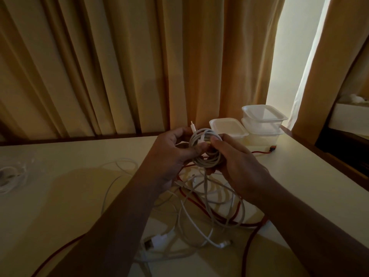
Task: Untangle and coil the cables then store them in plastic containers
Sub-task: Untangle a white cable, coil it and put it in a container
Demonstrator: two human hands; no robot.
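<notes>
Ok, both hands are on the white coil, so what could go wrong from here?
1. Only the left hand and right hand pinch the white coil; its plug end sticks out loose, so the loops may spring apart.
2. A strand seems to run down into the tangle with the red cable; lifting could drag it.
3. The containers look lidded and stacked, so opening one needs a free hand.
</notes>
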